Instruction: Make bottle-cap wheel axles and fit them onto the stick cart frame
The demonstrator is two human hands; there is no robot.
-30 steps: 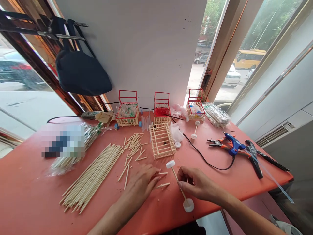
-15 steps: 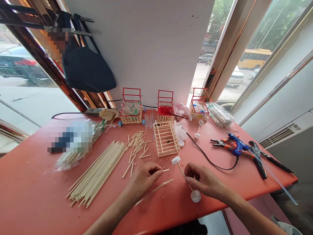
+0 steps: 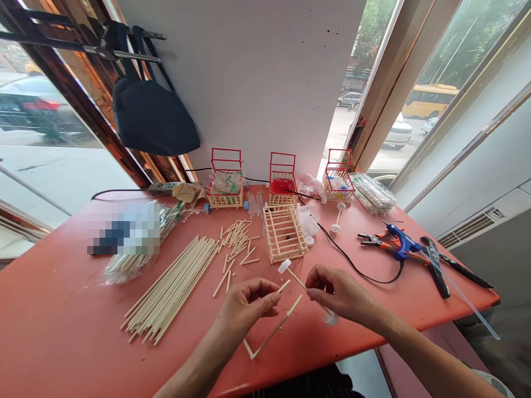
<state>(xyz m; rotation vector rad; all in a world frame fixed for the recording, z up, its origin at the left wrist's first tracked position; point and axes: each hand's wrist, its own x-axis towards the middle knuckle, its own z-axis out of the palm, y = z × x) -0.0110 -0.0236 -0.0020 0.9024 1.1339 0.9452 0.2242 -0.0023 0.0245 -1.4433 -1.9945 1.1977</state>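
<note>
My left hand (image 3: 255,301) is closed in a pinch on a frame of thin wooden sticks. One stick end juts past my fingertips, and a longer stick (image 3: 276,329) of the frame slants below them, with a corner at its lower end. How the parts join behind my hand is hidden. Between thumb and fingers, my right hand (image 3: 336,293) grips a wooden stick axle (image 3: 296,278) with a white cap (image 3: 284,266) on its upper end. Another white cap (image 3: 331,317) sits at the lower end, partly covered by my hand. Beyond both hands stands a slatted stick crate (image 3: 286,235).
Long sticks (image 3: 170,290) and short cut sticks (image 3: 234,243) lie left. Red-handled stick baskets (image 3: 226,193) line the back. A second capped axle (image 3: 338,217) stands near them. At right lie a blue glue gun (image 3: 402,243), its black cord (image 3: 352,271), and pliers (image 3: 373,239).
My left hand has tilted the stick frame, bringing its slanted stick up and exposing a corner. My right hand has shifted slightly left and up, tipping the capped axle further over.
</note>
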